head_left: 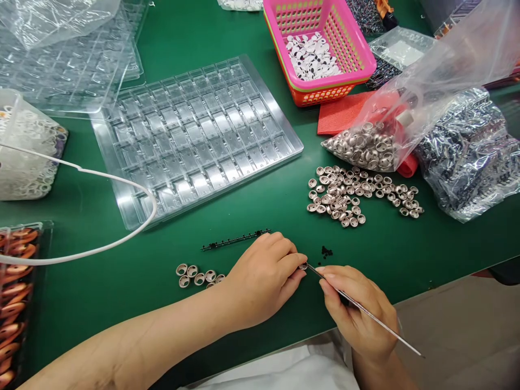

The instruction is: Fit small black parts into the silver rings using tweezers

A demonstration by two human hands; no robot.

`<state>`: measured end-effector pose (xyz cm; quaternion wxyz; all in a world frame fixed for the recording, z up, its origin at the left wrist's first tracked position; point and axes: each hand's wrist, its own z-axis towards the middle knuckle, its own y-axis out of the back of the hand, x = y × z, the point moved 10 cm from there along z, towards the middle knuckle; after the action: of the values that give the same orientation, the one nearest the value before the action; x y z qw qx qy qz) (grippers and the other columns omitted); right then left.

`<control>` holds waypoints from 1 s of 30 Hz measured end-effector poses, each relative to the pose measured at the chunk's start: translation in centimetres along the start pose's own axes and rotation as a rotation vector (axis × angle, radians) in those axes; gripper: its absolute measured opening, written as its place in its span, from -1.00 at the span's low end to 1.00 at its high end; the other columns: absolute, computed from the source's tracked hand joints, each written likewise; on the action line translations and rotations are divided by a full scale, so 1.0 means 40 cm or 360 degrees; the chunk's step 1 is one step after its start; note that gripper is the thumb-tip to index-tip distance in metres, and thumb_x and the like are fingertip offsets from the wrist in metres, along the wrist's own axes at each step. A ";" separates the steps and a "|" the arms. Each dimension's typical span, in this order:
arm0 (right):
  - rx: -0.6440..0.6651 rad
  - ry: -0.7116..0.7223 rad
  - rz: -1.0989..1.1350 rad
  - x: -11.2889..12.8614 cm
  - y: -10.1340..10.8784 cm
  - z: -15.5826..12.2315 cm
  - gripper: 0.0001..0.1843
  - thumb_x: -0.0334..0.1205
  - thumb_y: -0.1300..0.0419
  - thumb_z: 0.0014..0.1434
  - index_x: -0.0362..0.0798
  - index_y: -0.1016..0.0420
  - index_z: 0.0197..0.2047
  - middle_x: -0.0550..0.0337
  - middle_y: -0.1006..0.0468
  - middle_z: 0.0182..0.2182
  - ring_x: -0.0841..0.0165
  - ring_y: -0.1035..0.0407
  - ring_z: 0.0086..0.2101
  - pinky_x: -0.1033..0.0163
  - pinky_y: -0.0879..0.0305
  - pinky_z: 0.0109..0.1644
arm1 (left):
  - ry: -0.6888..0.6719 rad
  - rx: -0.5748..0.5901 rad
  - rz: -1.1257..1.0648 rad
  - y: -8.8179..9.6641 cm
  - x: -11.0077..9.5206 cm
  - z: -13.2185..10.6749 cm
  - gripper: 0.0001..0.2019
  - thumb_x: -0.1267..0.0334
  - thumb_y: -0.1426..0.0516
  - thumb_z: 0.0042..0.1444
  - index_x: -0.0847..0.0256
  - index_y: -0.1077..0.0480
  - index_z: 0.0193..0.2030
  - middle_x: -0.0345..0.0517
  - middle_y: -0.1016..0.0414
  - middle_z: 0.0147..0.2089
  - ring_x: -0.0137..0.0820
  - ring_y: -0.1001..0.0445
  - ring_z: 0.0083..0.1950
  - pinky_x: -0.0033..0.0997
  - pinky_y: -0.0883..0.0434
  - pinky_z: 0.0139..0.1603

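Note:
Between its thumb and fingertips, my left hand (266, 276) pinches a small silver metal cup (303, 266), mostly covered by the fingers. My right hand (359, 306) grips a thin metal pick (377, 321) like a pen, its tip reaching the cup. A small heap of tiny black pieces (326, 252) lies just beyond my right fingers. Past my left hand is a thin black strip with small nubs (229, 241). Several silver cups (199, 278) sit beside my left forearm, some partly hidden by it. A larger spread of loose cups (337, 197) lies farther back on the right.
A clear compartment tray (195, 138) lies at the back. Behind the loose cups are a bag of cups (368, 146) and a pink basket (353, 76) with white discs. A white cable (122, 238) curves in from the left, near a tray of copper-coloured parts (14, 298).

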<state>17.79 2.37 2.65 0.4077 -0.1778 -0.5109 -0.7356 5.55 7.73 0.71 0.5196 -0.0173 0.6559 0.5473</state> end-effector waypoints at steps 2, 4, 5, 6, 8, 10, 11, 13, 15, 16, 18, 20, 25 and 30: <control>-0.0015 0.0007 -0.0026 0.001 0.003 0.000 -0.65 -0.58 -0.27 0.16 -0.14 -0.46 -0.01 0.07 -0.65 -0.18 0.38 -0.57 -0.18 0.28 -0.53 -0.11 | -0.0003 0.0001 -0.0015 0.000 0.000 -0.001 -0.85 0.38 -0.14 0.30 0.29 -0.50 -0.05 -0.06 -0.50 -0.23 -0.29 -0.37 -0.23 -0.24 -0.30 -0.19; -0.0004 0.0012 -0.0023 0.002 0.001 -0.001 -0.65 -0.59 -0.27 0.16 -0.14 -0.46 -0.01 0.07 -0.65 -0.18 0.38 -0.57 -0.18 0.28 -0.53 -0.11 | -0.0007 0.0001 -0.0021 0.000 0.000 -0.002 -0.85 0.38 -0.13 0.30 0.29 -0.49 -0.05 -0.06 -0.50 -0.22 -0.29 -0.36 -0.22 -0.24 -0.30 -0.19; 0.0008 0.0018 -0.0018 0.003 -0.002 -0.001 -0.65 -0.59 -0.27 0.15 -0.14 -0.46 -0.01 0.06 -0.65 -0.18 0.38 -0.57 -0.18 0.28 -0.53 -0.11 | -0.0009 -0.0001 -0.0021 0.000 0.000 -0.002 -0.85 0.39 -0.13 0.30 0.29 -0.49 -0.04 -0.05 -0.50 -0.22 -0.29 -0.36 -0.22 -0.24 -0.30 -0.19; 0.0019 0.0025 -0.0016 0.004 -0.005 -0.001 -0.64 -0.59 -0.27 0.15 -0.14 -0.45 0.00 0.06 -0.65 -0.17 0.38 -0.57 -0.18 0.27 -0.53 -0.11 | -0.0011 -0.0003 -0.0020 0.000 0.000 -0.002 -0.84 0.39 -0.13 0.30 0.30 -0.49 -0.04 -0.05 -0.50 -0.22 -0.29 -0.36 -0.22 -0.24 -0.30 -0.19; 0.0035 0.0036 -0.0010 0.005 -0.008 -0.002 -0.62 -0.60 -0.27 0.15 -0.14 -0.45 0.02 0.05 -0.64 -0.16 0.38 -0.56 -0.17 0.27 -0.52 -0.11 | -0.0010 -0.0001 -0.0017 0.000 0.001 -0.002 -0.84 0.39 -0.13 0.30 0.30 -0.49 -0.03 -0.06 -0.50 -0.22 -0.29 -0.36 -0.23 -0.24 -0.30 -0.20; 0.0046 0.0041 0.0001 0.005 -0.010 -0.002 -0.60 -0.60 -0.27 0.15 -0.14 -0.44 0.03 0.04 -0.64 -0.16 0.38 -0.56 -0.16 0.27 -0.51 -0.11 | -0.0009 -0.0001 -0.0021 0.000 0.002 -0.002 -0.84 0.39 -0.13 0.30 0.30 -0.49 -0.03 -0.06 -0.50 -0.22 -0.30 -0.36 -0.23 -0.24 -0.29 -0.20; 0.0050 0.0051 0.0007 0.006 -0.010 -0.002 -0.60 -0.60 -0.27 0.15 -0.14 -0.43 0.04 0.04 -0.64 -0.16 0.38 -0.56 -0.16 0.27 -0.51 -0.11 | -0.0009 -0.0001 -0.0024 0.000 0.002 -0.002 -0.84 0.39 -0.13 0.30 0.30 -0.49 -0.03 -0.06 -0.50 -0.22 -0.30 -0.36 -0.23 -0.24 -0.29 -0.20; 0.0057 0.0065 0.0004 0.007 -0.011 -0.003 -0.59 -0.60 -0.27 0.15 -0.14 -0.43 0.05 0.04 -0.64 -0.16 0.38 -0.57 -0.16 0.27 -0.52 -0.10 | -0.0007 -0.0004 -0.0032 0.000 0.003 -0.001 -0.84 0.39 -0.12 0.31 0.30 -0.49 -0.03 -0.05 -0.50 -0.22 -0.30 -0.36 -0.22 -0.24 -0.29 -0.20; 0.0056 0.0067 -0.0014 0.007 -0.010 -0.003 -0.59 -0.60 -0.27 0.15 -0.13 -0.43 0.05 0.05 -0.64 -0.17 0.38 -0.57 -0.17 0.26 -0.52 -0.11 | -0.0008 -0.0001 -0.0038 -0.001 0.003 -0.001 -0.84 0.39 -0.12 0.31 0.30 -0.49 -0.03 -0.05 -0.51 -0.21 -0.30 -0.36 -0.22 -0.23 -0.30 -0.19; 0.0056 0.0060 -0.0022 0.006 -0.011 -0.003 -0.59 -0.60 -0.27 0.15 -0.12 -0.43 0.04 0.05 -0.64 -0.18 0.38 -0.57 -0.18 0.26 -0.52 -0.12 | -0.0007 0.0004 -0.0041 -0.002 0.004 -0.002 -0.84 0.39 -0.12 0.31 0.29 -0.49 -0.03 -0.05 -0.51 -0.21 -0.30 -0.37 -0.22 -0.23 -0.30 -0.19; 0.0051 0.0054 -0.0030 0.005 -0.010 -0.003 -0.60 -0.59 -0.27 0.16 -0.11 -0.43 0.04 0.06 -0.65 -0.19 0.37 -0.57 -0.19 0.26 -0.53 -0.13 | -0.0002 0.0009 -0.0046 -0.003 0.004 -0.002 -0.84 0.39 -0.12 0.31 0.29 -0.49 -0.02 -0.05 -0.51 -0.21 -0.29 -0.37 -0.21 -0.23 -0.31 -0.19; 0.0049 0.0054 -0.0036 0.006 -0.010 -0.002 -0.60 -0.58 -0.27 0.16 -0.10 -0.43 0.04 0.07 -0.65 -0.19 0.37 -0.58 -0.20 0.26 -0.54 -0.15 | 0.0011 0.0009 -0.0052 -0.003 0.006 -0.002 -0.84 0.39 -0.13 0.31 0.29 -0.49 -0.02 -0.05 -0.51 -0.21 -0.29 -0.38 -0.21 -0.23 -0.32 -0.18; 0.0061 0.0041 -0.0065 0.006 -0.009 0.002 -0.61 -0.55 -0.27 0.18 -0.06 -0.42 0.05 0.08 -0.67 -0.19 0.35 -0.60 -0.21 0.24 -0.56 -0.17 | 0.0022 -0.0007 -0.0061 -0.001 0.008 -0.002 -0.85 0.39 -0.13 0.31 0.29 -0.50 -0.06 -0.05 -0.52 -0.22 -0.29 -0.39 -0.22 -0.22 -0.33 -0.18; 0.0049 0.0026 -0.0070 0.005 -0.008 0.003 -0.60 -0.52 -0.27 0.18 -0.03 -0.41 0.06 0.10 -0.68 -0.20 0.33 -0.61 -0.23 0.23 -0.58 -0.18 | 0.0022 -0.0001 -0.0059 0.000 0.005 0.002 -0.86 0.39 -0.13 0.30 0.30 -0.50 -0.07 -0.05 -0.52 -0.23 -0.30 -0.39 -0.23 -0.23 -0.33 -0.20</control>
<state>17.39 2.45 2.63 0.3982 -0.1540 -0.5227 -0.7378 5.48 7.90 0.58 0.5251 -0.0335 0.6589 0.5376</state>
